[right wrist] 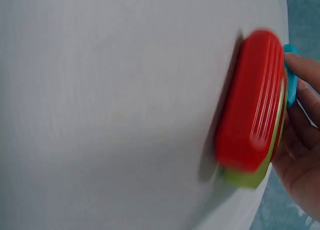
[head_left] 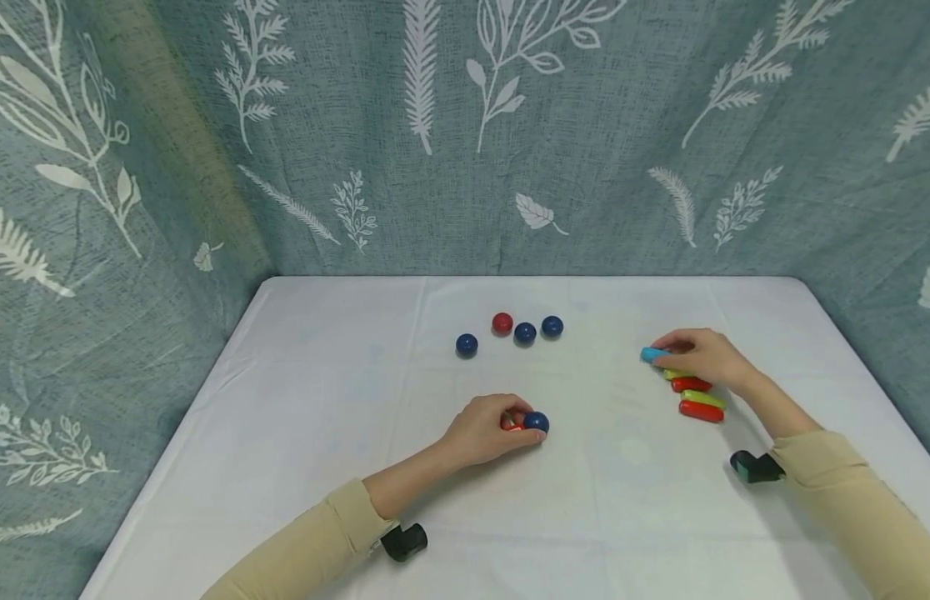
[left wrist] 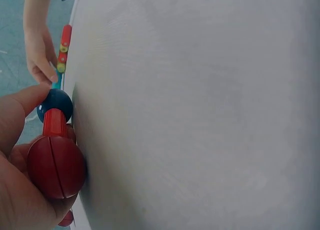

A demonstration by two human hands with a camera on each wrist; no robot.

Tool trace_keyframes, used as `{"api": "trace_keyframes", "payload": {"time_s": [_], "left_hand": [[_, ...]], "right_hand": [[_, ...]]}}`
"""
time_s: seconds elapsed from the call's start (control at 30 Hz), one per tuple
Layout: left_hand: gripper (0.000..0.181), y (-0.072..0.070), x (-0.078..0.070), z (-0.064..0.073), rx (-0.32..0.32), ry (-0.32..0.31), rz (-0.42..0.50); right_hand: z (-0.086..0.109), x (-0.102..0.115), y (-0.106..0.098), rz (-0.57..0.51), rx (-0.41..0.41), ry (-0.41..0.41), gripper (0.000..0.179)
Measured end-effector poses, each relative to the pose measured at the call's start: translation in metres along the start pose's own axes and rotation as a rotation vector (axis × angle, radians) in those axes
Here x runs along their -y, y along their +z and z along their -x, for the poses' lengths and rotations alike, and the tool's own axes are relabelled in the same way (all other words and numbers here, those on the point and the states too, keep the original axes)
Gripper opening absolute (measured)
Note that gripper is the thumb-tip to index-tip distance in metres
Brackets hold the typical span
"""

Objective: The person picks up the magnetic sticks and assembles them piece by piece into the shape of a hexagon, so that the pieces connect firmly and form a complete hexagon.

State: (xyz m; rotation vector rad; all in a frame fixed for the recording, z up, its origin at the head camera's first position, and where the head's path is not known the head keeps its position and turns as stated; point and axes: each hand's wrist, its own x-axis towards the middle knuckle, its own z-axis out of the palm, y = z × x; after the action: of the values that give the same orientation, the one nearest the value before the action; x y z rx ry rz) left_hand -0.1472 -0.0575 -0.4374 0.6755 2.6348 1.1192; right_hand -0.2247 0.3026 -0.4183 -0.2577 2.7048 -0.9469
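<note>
My left hand (head_left: 483, 429) grips a joined toy piece low over the table's middle. In the left wrist view, a red ball (left wrist: 56, 167) with a seam is nearest, a short ribbed red rod (left wrist: 54, 122) comes after it, and a dark blue ball (left wrist: 55, 104) caps the far end. Thumb and fingers curl around this piece. On the right side, my right hand (head_left: 708, 358) pinches a light blue rod (head_left: 652, 354) between thumb and fingers. Close below it lie yellow-green and red rods, with a red rod (right wrist: 250, 100) at the near end of the row.
Farther back on the white table (head_left: 345, 333) lie a red ball (head_left: 502, 323) and dark blue balls (head_left: 467, 345), (head_left: 525, 333), (head_left: 552, 327). A leaf-patterned green curtain (head_left: 450, 208) hangs behind. Black wrist cameras (head_left: 405, 542) sit below the sleeves.
</note>
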Motion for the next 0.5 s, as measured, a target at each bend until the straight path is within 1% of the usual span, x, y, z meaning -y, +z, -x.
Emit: {"api": "trace_keyframes", "payload": {"time_s": [0.27, 0.37, 0.5], "left_hand": [[0.032, 0.000, 0.000, 0.001, -0.011, 0.010, 0.004], [0.031, 0.000, 0.001, 0.001, -0.017, 0.015, 0.010], [0.030, 0.001, 0.002, 0.000, -0.026, 0.022, 0.024]], "right_hand": [[0.002, 0.030, 0.027, -0.085, 0.025, -0.192, 0.031], [0.001, 0.043, 0.040, -0.105, 0.061, -0.245, 0.028], [0.002, 0.057, 0.057, -0.127, 0.144, -0.338, 0.026]]}}
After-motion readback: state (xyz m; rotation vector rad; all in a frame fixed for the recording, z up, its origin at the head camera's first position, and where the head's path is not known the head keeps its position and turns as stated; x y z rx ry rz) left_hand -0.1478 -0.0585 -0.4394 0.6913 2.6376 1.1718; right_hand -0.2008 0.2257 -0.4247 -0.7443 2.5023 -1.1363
